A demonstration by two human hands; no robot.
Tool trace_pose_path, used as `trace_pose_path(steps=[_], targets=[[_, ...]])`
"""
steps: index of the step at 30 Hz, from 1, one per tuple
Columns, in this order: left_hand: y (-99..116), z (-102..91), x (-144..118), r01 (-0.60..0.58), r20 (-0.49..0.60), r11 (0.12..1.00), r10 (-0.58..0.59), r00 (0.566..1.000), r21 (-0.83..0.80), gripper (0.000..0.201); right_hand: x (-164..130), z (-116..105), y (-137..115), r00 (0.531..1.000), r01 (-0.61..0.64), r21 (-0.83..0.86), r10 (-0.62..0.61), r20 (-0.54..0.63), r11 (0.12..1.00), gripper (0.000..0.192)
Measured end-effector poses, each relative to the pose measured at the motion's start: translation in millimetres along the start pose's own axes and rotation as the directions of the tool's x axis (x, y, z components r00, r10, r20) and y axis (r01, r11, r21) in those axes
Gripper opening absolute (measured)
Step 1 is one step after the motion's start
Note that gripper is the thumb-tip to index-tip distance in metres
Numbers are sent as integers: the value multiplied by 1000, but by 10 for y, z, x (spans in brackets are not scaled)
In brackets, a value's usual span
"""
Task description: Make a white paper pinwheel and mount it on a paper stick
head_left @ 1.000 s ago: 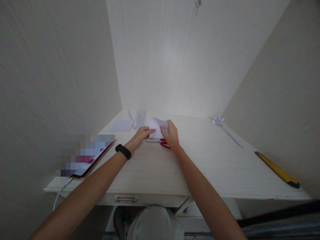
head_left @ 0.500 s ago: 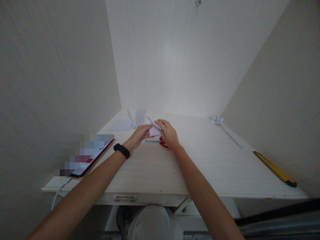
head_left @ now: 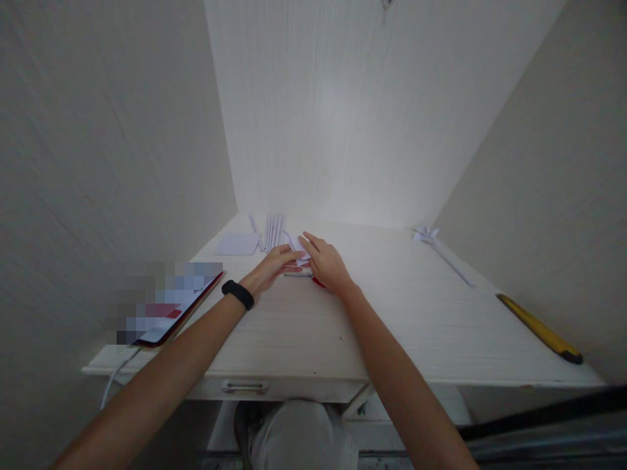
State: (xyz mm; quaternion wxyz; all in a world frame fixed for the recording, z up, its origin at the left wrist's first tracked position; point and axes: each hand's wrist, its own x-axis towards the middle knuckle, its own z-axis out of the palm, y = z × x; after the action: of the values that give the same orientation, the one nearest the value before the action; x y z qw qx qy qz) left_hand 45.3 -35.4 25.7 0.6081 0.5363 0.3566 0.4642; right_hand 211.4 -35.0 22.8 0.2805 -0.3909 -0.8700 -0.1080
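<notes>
- A pale wood-grain desk (head_left: 304,339) carries a tablet in a red case (head_left: 176,313) at its near left edge and a long yellow tool (head_left: 539,328) at the right.
- The left hand (head_left: 274,266), a black band (head_left: 238,294) on its wrist, and the right hand (head_left: 326,264) press flat, fingers spread open, on a small folded white paper (head_left: 298,251).
- Red-handled scissors (head_left: 306,276) lie just beside the paper, partly under the right hand.
- Farther back lie white paper strips (head_left: 274,228), a flat white sheet (head_left: 238,245) and a white paper pinwheel (head_left: 426,234).

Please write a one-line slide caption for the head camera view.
Left hand and right hand press a small folded white paper flat on a pale wooden desk, red-handled scissors beside.
</notes>
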Motion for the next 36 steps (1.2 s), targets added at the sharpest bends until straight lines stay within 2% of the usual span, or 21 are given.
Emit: trace_pose_path(steps=[11,16,19,21,26,31,36], targets=[[-105,-97,62,-59,-81,998,60,995,17,21,-31,57,8,996,-25,226,43,-73,974,64],[-110,-121,58,-68,-55,998,68,996,3,18,-17,145,39,978,-100,366,159,-134,925,56],[-128,-133,77,-67,-37,997,68,997,32,19,-4,192,61,956,-219,446,282,-80,868,54],[-144,-137,92,-61,-30,997,62,998,42,20,9,202,68,943,-271,500,330,-32,823,45],[-160,-143,103,-20,0,999,20,1000,41,24,39,185,62,940,-262,602,341,-17,754,22],[-139,-156,87,38,-78,996,-32,996,79,26,36,164,66,923,-280,620,383,-36,733,21],[-134,-162,84,45,-125,994,-32,992,96,24,40,144,74,894,-325,635,447,-35,701,22]])
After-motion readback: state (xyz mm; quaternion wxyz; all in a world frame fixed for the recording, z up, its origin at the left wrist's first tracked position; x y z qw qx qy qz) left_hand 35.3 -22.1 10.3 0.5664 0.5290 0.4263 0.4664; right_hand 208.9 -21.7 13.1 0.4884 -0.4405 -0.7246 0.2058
